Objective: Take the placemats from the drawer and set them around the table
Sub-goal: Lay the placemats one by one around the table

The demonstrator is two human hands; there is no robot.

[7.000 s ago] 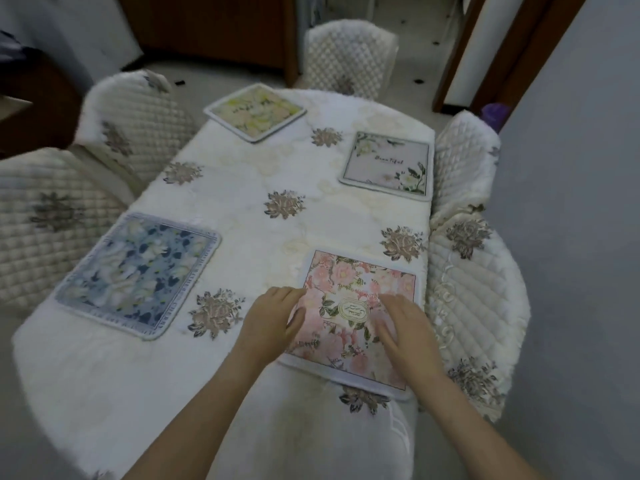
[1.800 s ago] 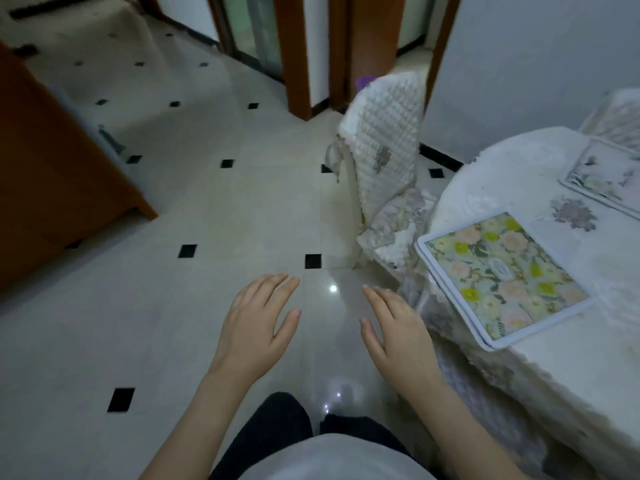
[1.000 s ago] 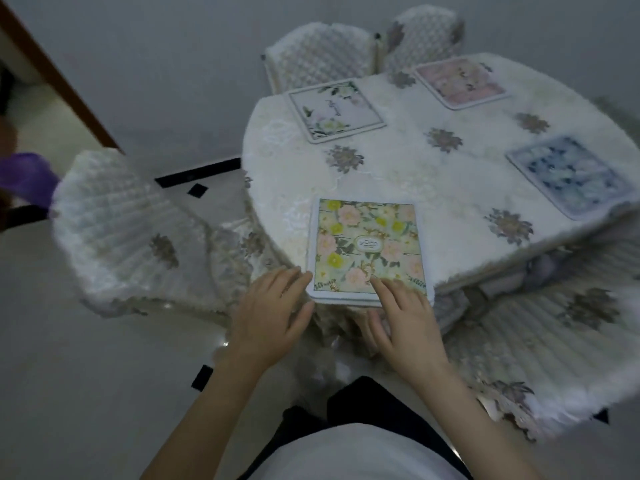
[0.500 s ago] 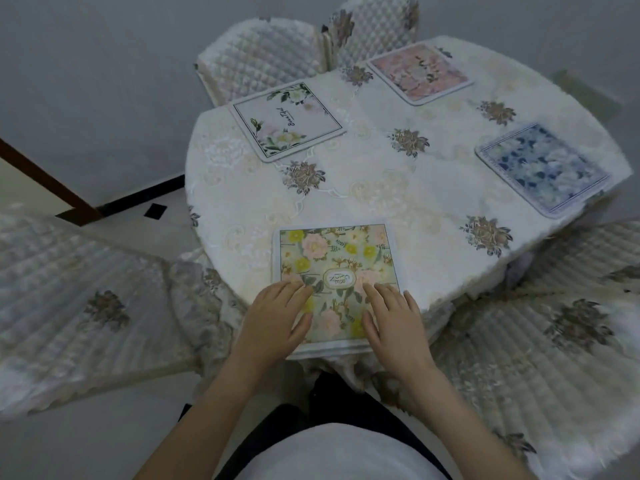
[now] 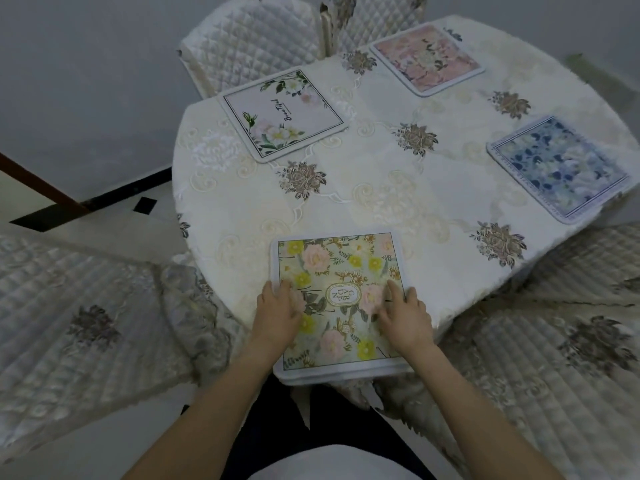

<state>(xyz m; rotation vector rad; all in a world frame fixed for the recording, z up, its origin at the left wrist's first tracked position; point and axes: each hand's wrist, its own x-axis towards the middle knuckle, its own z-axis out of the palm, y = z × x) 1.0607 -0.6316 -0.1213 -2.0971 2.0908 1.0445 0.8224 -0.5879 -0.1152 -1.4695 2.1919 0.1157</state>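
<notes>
Four placemats already out around the table (image 5: pixel 381 188), the yellow mat (image 5: pixel 337 303) nearest and overhanging its edge, pressed under the flat, spread left hand (image 5: pixel 277 313) and right hand (image 5: pixel 403 317), gripping nothing; seemingly only a final nudge inward left.

The yellow-flowered placemat (image 5: pixel 337 299) at the near edge of the table carried an oval badge reading "GARDEN", stacked in three rows of two letters. The white placemat (image 5: pixel 282 114) with green leaves bore the word "Beautiful" in script, running sideways across its middle.
</notes>
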